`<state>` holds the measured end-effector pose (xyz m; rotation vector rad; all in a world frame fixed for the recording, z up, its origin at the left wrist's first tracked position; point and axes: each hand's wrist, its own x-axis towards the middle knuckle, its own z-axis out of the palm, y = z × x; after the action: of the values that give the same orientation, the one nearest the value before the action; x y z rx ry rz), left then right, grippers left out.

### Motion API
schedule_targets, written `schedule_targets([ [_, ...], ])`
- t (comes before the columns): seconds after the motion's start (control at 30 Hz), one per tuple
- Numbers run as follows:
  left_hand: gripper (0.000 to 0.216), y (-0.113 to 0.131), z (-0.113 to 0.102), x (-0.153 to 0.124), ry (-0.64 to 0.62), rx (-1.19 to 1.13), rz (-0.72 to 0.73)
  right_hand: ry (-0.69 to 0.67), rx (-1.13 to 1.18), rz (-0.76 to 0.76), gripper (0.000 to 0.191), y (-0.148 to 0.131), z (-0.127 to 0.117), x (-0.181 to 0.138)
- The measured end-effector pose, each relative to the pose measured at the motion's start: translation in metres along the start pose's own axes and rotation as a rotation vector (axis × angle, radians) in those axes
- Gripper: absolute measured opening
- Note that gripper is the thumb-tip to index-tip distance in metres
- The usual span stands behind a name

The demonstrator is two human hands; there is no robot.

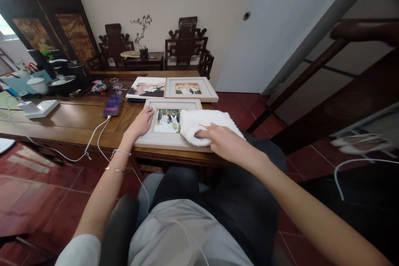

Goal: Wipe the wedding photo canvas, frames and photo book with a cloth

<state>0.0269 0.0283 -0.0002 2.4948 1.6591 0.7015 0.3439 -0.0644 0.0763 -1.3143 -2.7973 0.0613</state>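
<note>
A light wooden picture frame (145,138) with a photo of two people lies flat at the near edge of the table. On its left side rests my left hand (143,121), fingers laid along the border. My right hand (220,139) grips a fluffy white cloth (204,121), its fingers partly sunk into the folds. The cloth covers the frame's right part and the right edge of the photo, and it hangs past the frame's right side. Just behind lie a second light picture frame (202,95) and a white-topped photo book or print (152,81).
A phone (112,105) with a white charging cable lies left of the frames, near a white power strip (42,109). Farther left stand a lidded pot (63,86) and a white cup (38,85). Dark carved chairs (186,43) stand by the wall.
</note>
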Motion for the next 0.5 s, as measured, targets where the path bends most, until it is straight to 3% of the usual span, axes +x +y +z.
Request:
schedule_targets([
  [0.2,0.045,0.004,-0.002,-0.002,-0.009,0.012,-0.033,0.147,0.024,0.1,0.072,0.044,0.012,0.085],
  [0.3,0.047,0.005,-0.003,-0.003,-0.013,0.011,-0.048,0.211,-0.012,0.13,0.071,0.052,0.012,0.122],
  [0.4,0.047,0.003,-0.001,-0.003,0.001,0.003,-0.05,0.151,-0.128,0.112,0.071,0.043,0.021,0.131],
  [0.5,0.047,0.001,0.001,-0.002,0.012,-0.009,-0.049,0.052,-0.176,0.041,0.067,0.023,0.023,0.109],
])
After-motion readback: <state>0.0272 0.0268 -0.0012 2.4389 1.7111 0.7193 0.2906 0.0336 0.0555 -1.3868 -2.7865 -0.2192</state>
